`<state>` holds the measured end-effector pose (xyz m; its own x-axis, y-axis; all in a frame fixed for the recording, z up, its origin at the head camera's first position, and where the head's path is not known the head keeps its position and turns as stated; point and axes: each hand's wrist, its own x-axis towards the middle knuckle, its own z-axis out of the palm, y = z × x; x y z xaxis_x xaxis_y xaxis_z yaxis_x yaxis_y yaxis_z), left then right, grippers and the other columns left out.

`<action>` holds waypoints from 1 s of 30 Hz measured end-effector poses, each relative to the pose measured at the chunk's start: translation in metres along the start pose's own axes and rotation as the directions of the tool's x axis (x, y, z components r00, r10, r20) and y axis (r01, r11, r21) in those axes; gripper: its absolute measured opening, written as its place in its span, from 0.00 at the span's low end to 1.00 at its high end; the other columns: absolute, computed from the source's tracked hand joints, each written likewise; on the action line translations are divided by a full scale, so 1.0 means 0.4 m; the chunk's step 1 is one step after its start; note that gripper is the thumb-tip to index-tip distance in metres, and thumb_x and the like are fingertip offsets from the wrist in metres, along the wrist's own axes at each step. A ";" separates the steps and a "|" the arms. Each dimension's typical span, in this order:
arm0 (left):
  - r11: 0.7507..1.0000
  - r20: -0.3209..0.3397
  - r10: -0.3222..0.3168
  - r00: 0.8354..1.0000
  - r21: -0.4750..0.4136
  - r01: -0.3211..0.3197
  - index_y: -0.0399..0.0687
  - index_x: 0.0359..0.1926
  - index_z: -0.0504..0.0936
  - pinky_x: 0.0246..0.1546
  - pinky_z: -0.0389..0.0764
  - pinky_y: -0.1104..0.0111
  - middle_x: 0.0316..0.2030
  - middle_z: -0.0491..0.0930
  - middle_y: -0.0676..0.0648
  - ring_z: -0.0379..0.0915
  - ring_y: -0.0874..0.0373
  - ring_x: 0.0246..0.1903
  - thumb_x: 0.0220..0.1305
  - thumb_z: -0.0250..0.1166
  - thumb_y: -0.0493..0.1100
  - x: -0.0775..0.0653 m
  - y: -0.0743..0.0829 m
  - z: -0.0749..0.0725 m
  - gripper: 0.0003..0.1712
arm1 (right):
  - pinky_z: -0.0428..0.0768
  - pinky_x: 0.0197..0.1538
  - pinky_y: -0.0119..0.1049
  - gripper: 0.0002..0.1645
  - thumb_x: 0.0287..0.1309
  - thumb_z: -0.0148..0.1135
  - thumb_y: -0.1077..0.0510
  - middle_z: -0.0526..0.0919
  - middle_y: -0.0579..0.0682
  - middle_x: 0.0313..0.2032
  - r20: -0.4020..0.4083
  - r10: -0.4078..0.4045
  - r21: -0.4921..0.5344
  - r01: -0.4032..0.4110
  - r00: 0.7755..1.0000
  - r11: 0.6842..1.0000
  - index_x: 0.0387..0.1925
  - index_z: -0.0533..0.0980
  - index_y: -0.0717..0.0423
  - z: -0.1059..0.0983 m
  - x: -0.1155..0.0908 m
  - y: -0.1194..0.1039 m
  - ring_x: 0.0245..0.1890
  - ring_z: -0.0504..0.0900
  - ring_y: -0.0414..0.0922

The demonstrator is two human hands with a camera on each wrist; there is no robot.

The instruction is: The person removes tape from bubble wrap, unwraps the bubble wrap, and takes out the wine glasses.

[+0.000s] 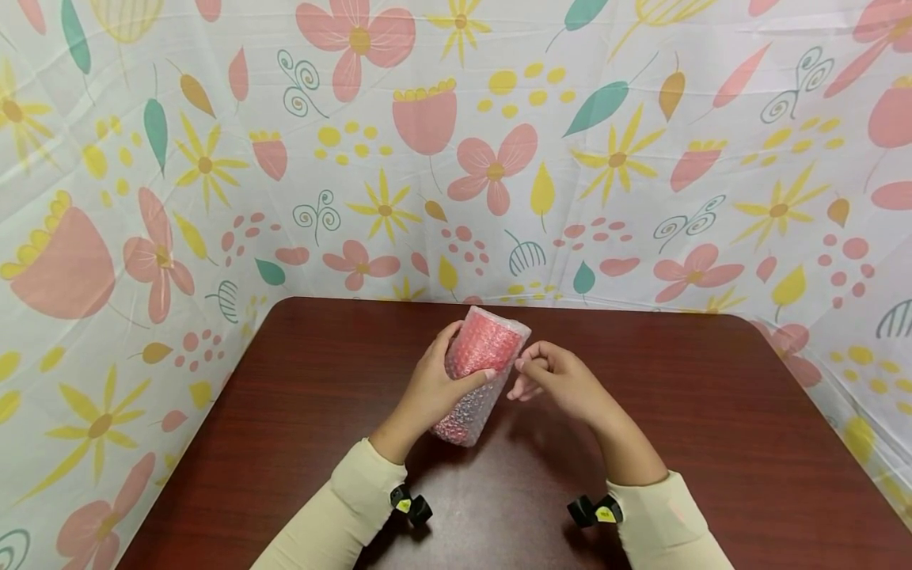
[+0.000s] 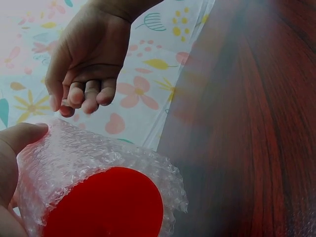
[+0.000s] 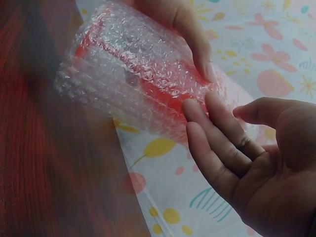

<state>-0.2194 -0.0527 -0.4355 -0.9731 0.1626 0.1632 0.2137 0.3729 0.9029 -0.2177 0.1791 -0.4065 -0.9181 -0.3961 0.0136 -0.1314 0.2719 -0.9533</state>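
Note:
A red cylinder (image 1: 488,347) wrapped in clear bubble wrap is held tilted over the table. My left hand (image 1: 440,380) grips it round the side, with the thumb across the front. In the left wrist view, the cylinder's flat, round red end (image 2: 106,205) shows inside the open end of the bubble wrap (image 2: 98,150). Close to the upper right side of the wrap is my right hand (image 1: 559,378), its fingers loosely bent and its thumb near the index finger. From the right wrist, those fingertips (image 3: 197,111) overlap the wrapped side.
The dark reddish-brown wooden table (image 1: 321,348) spreads beneath both hands. A white cloth (image 1: 456,158) printed with flowers and leaves hangs behind it and along both sides. Small black devices sit at the left cuff (image 1: 411,505) and the right cuff (image 1: 594,511).

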 end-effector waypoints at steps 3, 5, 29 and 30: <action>1.000 0.008 0.006 1.000 0.004 -0.006 0.65 0.76 0.58 0.56 0.79 0.53 0.67 0.70 0.48 0.74 0.52 0.58 0.55 0.75 0.60 0.001 -0.002 0.002 0.52 | 0.85 0.46 0.57 0.15 0.75 0.50 0.60 0.88 0.62 0.32 0.021 0.005 0.005 -0.005 1.000 1.000 0.47 0.69 0.73 0.001 -0.001 -0.003 0.34 0.89 0.53; 1.000 0.017 0.011 1.000 0.002 -0.011 0.63 0.76 0.58 0.56 0.78 0.52 0.67 0.69 0.47 0.74 0.51 0.58 0.56 0.75 0.59 0.002 -0.004 0.003 0.52 | 0.85 0.46 0.56 0.16 0.76 0.48 0.60 0.88 0.65 0.34 0.033 0.001 0.007 -0.001 0.999 1.000 0.48 0.69 0.74 0.001 -0.002 -0.004 0.35 0.89 0.52; 0.997 0.122 -0.055 0.991 -0.046 0.061 0.71 0.77 0.53 0.54 0.80 0.50 0.67 0.72 0.44 0.76 0.48 0.57 0.59 0.71 0.61 0.003 -0.007 0.000 0.51 | 0.86 0.43 0.44 0.13 0.78 0.39 0.62 0.84 0.69 0.38 0.054 -0.022 0.042 0.020 0.998 0.999 0.50 0.65 0.70 0.002 -0.003 0.001 0.38 0.89 0.55; 0.997 0.115 -0.044 0.992 -0.058 0.050 0.71 0.77 0.54 0.55 0.80 0.51 0.67 0.72 0.44 0.76 0.48 0.57 0.59 0.71 0.61 0.002 -0.007 0.000 0.50 | 0.86 0.44 0.45 0.13 0.78 0.38 0.62 0.84 0.70 0.38 0.056 -0.025 0.047 0.022 0.998 0.999 0.51 0.64 0.70 0.002 -0.004 0.001 0.38 0.89 0.55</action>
<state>-0.2209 -0.0533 -0.4378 -0.9652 0.2499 0.0770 0.1590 0.3273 0.9314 -0.2161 0.1790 -0.4070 -0.8921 -0.4513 0.0206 -0.1343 0.2213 -0.9659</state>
